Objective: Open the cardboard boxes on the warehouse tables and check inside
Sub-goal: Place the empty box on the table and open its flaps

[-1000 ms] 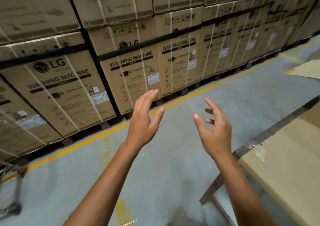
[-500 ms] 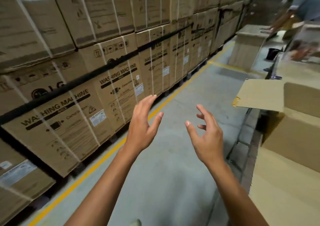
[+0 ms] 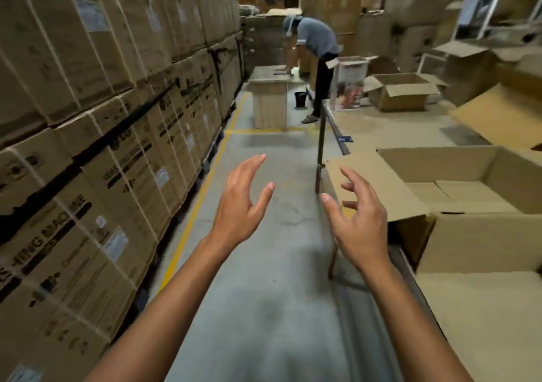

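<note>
Left hand [image 3: 237, 202]: fingers spread, empty, above floor [image 3: 264, 308].
Right hand [image 3: 360, 223]: loosely spread, empty.
Open box [image 3: 469, 176]: 3 o'clock of right hand, flap near fingertips; contact unclear.
Bench [image 3: 484, 323]: carries box.
Room: stacked cartons [image 3: 102, 176] at 9 o'clock; person [image 3: 316, 47] bending at 12 o'clock.

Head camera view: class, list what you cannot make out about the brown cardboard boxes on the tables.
Nearest open brown cardboard box: head view, its front wall hides the near floor.
Smaller open cardboard box farther back: head view, own walls hide its inside.
Cardboard surface at bottom right: cut off by the frame's edges.
</note>
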`<state>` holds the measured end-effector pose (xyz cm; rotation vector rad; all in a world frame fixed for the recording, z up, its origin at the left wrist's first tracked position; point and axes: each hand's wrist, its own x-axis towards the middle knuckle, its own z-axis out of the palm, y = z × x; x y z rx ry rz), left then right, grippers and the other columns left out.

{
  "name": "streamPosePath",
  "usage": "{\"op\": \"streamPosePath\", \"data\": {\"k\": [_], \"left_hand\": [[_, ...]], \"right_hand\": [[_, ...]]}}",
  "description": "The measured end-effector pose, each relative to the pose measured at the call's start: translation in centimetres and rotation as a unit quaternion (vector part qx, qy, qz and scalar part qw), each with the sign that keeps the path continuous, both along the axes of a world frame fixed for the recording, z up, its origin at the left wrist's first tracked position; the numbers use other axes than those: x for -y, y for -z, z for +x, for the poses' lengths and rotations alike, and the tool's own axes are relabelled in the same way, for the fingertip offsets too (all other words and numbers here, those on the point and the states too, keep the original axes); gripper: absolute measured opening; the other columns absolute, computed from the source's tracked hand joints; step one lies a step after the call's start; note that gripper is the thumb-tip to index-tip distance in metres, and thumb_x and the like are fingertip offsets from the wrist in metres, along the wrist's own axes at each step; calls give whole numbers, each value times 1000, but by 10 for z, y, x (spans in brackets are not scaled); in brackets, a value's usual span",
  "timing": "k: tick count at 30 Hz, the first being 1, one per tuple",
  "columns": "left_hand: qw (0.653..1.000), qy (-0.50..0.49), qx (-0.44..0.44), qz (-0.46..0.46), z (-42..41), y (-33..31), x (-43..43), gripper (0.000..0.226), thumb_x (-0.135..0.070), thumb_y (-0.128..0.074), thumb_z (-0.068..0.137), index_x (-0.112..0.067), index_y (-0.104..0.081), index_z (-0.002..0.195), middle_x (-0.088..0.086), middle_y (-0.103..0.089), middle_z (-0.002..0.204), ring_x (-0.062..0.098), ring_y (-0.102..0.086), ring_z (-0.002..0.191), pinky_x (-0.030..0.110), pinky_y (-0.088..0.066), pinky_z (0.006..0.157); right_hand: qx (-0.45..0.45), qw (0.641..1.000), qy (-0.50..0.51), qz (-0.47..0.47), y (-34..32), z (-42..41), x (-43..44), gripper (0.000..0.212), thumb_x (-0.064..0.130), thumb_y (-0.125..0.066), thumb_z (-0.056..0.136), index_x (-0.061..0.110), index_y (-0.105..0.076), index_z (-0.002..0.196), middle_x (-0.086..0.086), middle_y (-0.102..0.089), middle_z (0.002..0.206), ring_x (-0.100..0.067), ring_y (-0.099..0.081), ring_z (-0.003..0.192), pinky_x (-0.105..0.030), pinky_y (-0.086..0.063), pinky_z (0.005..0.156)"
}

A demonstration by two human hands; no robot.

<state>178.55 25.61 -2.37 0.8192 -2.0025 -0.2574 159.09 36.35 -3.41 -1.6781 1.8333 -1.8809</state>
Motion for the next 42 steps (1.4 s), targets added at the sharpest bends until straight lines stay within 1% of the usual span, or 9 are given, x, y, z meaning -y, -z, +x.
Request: {"op": "streamPosePath", "data": {"k": [3, 8, 14, 18, 24, 28, 32, 39, 42], "left_hand": [[999, 46, -7, 1, -21, -7, 49, 50, -32, -56, 99, -12, -48, 144, 3, -53, 141, 22, -49, 131, 52, -48, 99], [992, 121, -25, -2, -78, -14, 117, 50, -31, -56, 98, -12, -48, 144, 4, -53, 139, 22, -50, 129, 51, -47, 100], [979, 202, -8, 17, -168, -15, 181, 50, -32, -55, 98, -14, -47, 144, 3, -53, 139, 19, -48, 129, 48, -47, 102], [971, 238, 20, 12, -233, -24, 216, 53, -37, -52, 98, -13, -46, 145, 6, -55, 136, 18, -49, 124, 35, -42, 102], [945, 319, 77, -2, -315, -11, 243, 54, -36, -52, 98, -13, -44, 147, 10, -51, 141, 26, -45, 130, 39, -36, 108], [924, 360, 127, -20, -374, 0, 264, 55, -37, -52, 98, -13, -44, 147, 10, -48, 145, 28, -41, 135, 41, -31, 112], [907, 367, 207, -7, -432, 16, 284, 58, -36, -56, 99, -15, -40, 150, 11, -42, 151, 29, -35, 138, 43, -31, 113], [884, 330, 323, 77, -502, 41, 313, 65, -38, -59, 95, -13, -34, 149, 19, -39, 147, 41, -36, 133, 52, -40, 103], [851, 314, 380, 180, -516, 63, 334, 68, -35, -59, 94, -7, -30, 149, 23, -38, 146, 43, -41, 131, 48, -41, 103]], "right_hand": [[-11, 999, 43, 7, -5, -12, 29, 58, 45, -60, 88, 24, -51, 141, 1, -57, 137, -16, -56, 121, -48, -53, 94], [-30, 993, 114, 29, -11, -46, 77, 55, 34, -68, 91, 25, -50, 142, -3, -59, 134, -12, -57, 115, -24, -52, 86], [-44, 976, 205, 54, -9, -110, 113, 61, 49, -56, 88, 24, -49, 143, 3, -55, 140, -17, -54, 125, -48, -52, 95], [-51, 956, 274, 87, -14, -155, 124, 64, 54, -52, 88, 23, -47, 144, 1, -53, 142, -18, -52, 126, -49, -50, 98], [-46, 912, 374, 162, -12, -198, 122, 60, 49, -58, 93, 27, -44, 147, 1, -44, 152, -19, -42, 137, -47, -43, 109], [-50, 859, 456, 229, -13, -213, 118, 60, 51, -56, 95, 29, -41, 148, 2, -35, 158, -18, -32, 144, -38, -29, 114], [-27, 790, 535, 299, -9, -217, 117, 62, 55, -55, 94, 31, -39, 149, -2, -25, 163, -24, -27, 146, -45, -29, 115], [91, 625, 650, 423, 9, -217, 115, 83, 59, -56, 90, 27, -16, 156, -12, -3, 166, -37, -9, 151, -62, -22, 115], [212, 562, 662, 448, 30, -210, 115, 95, 53, -59, 91, 23, 2, 158, -17, 8, 165, -43, -4, 150, -68, -25, 111]]}}
